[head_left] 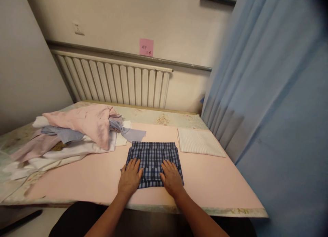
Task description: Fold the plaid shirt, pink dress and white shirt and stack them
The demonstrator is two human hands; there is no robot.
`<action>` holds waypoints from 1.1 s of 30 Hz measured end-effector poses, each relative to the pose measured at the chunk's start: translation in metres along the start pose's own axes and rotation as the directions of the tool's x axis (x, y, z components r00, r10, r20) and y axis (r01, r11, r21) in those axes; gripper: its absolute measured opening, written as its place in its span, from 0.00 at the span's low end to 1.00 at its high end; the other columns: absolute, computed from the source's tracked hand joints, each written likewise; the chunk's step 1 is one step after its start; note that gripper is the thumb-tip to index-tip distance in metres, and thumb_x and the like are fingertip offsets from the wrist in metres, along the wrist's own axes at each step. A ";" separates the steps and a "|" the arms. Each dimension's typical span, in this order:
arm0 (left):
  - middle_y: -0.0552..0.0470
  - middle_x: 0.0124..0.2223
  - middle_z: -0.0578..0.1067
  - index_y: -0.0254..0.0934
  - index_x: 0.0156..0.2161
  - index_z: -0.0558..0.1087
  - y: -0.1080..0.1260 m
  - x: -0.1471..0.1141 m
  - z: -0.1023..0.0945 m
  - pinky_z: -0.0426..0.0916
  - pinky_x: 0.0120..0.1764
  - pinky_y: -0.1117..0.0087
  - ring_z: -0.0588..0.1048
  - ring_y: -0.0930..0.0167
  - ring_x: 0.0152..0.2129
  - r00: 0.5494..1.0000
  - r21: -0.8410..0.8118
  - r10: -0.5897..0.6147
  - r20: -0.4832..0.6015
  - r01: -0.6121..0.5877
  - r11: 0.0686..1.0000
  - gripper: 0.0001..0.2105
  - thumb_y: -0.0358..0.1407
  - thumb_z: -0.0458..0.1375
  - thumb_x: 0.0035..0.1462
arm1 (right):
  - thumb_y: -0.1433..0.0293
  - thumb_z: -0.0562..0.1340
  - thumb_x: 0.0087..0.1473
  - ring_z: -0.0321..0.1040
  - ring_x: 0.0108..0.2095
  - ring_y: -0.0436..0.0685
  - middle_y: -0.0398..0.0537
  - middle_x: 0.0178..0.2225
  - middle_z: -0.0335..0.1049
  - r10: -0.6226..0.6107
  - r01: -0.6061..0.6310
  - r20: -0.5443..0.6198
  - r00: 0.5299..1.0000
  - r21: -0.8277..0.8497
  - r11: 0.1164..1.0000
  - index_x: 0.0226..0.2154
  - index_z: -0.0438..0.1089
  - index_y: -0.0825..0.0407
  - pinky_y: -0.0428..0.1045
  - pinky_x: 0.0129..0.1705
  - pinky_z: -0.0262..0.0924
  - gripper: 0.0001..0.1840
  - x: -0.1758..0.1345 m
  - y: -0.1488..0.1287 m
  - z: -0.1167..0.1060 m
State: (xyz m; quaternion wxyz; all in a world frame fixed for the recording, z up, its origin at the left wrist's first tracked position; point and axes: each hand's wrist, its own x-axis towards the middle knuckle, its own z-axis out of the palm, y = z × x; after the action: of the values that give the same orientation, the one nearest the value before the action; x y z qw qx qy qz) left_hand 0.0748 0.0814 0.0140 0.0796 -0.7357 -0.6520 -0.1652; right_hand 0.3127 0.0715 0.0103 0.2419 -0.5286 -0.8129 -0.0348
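In front of me a dark blue plaid cloth garment lies folded into a rough rectangle on a pink sheet. Its exact kind cannot be told from the folds. My left hand rests flat on its near left part, fingers stretched out and pointing away from me. On the near right part lies my right hand, also flat with fingers extended. Both palms press on the cloth, and neither hand grips it. A folded white striped cloth lies apart, to the right and farther back.
A loose heap of clothes, pink, white and blue-grey, covers the left side. The flowered table covering shows around the pink sheet. Behind stands a white radiator under a pink note. A blue curtain hangs along the right edge.
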 end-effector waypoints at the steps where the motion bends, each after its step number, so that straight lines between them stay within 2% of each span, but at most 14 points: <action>1: 0.43 0.62 0.65 0.35 0.60 0.63 0.000 0.000 0.000 0.50 0.60 0.53 0.59 0.60 0.61 1.000 0.001 -0.001 0.003 0.001 1.000 0.24 0.43 0.45 0.64 | 0.64 0.53 0.62 0.48 0.64 0.61 0.51 0.62 0.57 -0.002 0.002 0.000 1.000 0.002 1.000 0.59 0.60 0.50 0.62 0.64 0.45 0.24 0.000 0.000 0.000; 11: 0.43 0.62 0.65 0.35 0.60 0.64 0.003 0.000 -0.006 0.50 0.60 0.54 0.59 0.60 0.61 1.000 0.027 -0.005 0.013 0.005 1.000 0.24 0.42 0.44 0.64 | 0.64 0.53 0.62 0.49 0.64 0.60 0.50 0.62 0.57 0.015 -0.015 0.013 1.000 0.010 1.000 0.59 0.61 0.51 0.61 0.64 0.44 0.23 0.000 -0.001 0.001; 26: 0.43 0.62 0.65 0.35 0.60 0.64 0.001 -0.001 -0.004 0.51 0.60 0.54 0.59 0.60 0.60 1.000 0.017 0.010 -0.014 -0.010 1.000 0.23 0.42 0.45 0.64 | 0.64 0.54 0.62 0.50 0.63 0.61 0.51 0.62 0.58 0.007 -0.007 -0.006 1.000 0.024 1.000 0.58 0.62 0.52 0.62 0.63 0.46 0.22 0.000 0.000 0.001; 33: 0.42 0.62 0.65 0.35 0.60 0.64 -0.003 0.000 0.003 0.51 0.60 0.53 0.59 0.59 0.61 1.000 -0.038 0.010 -0.022 -0.010 0.999 0.23 0.42 0.46 0.63 | 0.65 0.54 0.62 0.49 0.63 0.62 0.51 0.61 0.58 0.009 -0.008 -0.008 1.000 0.032 0.999 0.58 0.62 0.52 0.63 0.64 0.46 0.22 0.001 0.000 0.003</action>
State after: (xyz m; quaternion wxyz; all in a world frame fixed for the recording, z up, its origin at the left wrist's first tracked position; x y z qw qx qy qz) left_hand 0.0725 0.0823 0.0111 0.0732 -0.7385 -0.6442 -0.1853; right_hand 0.3119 0.0733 0.0082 0.2538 -0.5280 -0.8101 -0.0232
